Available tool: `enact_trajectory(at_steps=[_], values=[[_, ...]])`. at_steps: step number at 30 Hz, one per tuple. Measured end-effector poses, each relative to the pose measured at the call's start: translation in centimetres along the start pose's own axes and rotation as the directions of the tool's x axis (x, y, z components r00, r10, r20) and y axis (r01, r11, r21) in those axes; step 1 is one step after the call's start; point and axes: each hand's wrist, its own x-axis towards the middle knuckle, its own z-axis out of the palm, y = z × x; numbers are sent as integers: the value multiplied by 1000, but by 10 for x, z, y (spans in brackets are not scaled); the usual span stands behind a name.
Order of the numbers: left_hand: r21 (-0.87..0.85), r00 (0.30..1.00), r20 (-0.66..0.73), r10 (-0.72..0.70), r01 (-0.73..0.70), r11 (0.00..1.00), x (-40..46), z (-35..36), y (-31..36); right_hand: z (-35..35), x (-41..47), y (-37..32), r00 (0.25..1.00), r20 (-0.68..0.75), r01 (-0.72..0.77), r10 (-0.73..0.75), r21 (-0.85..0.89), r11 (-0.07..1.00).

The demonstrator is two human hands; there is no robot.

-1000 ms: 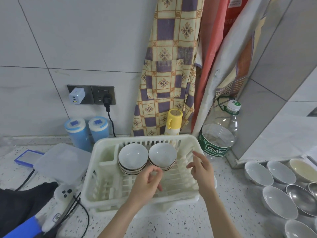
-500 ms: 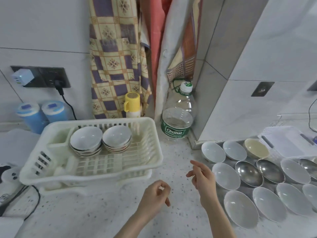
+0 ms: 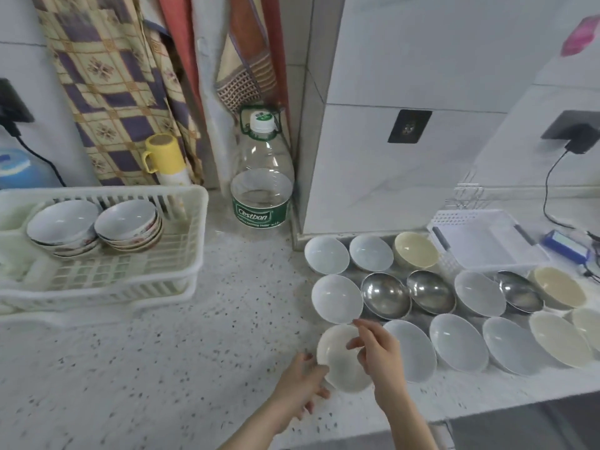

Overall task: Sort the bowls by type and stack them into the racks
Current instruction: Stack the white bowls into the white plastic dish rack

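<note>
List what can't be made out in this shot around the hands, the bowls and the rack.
- Cream bowl, head view: the right hand covers its right rim and the left hand its left edge, so the grip is unclear.
- Two bowl stacks in the white rack: count too blurred to tell.
- Rack's left end: cut off by the frame edge.
- Rightmost cream bowl: cut off at the right edge.

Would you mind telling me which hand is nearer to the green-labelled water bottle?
Right. The right hand reaches over the cream bowl, below and right of the water bottle. The left hand sits lower at the bowl's near-left rim, farther away.
</note>
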Motion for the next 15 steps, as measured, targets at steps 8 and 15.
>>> enact_trajectory(at_steps=[8,15], values=[[-141,999,-51,1,-9,990,6,25,-3,-38,1,12,998,-8,-54,55,74,996],[-281,975,-222,23,-86,956,1,4,-15,-38,10,21,990,16,-140,139,32,990]])
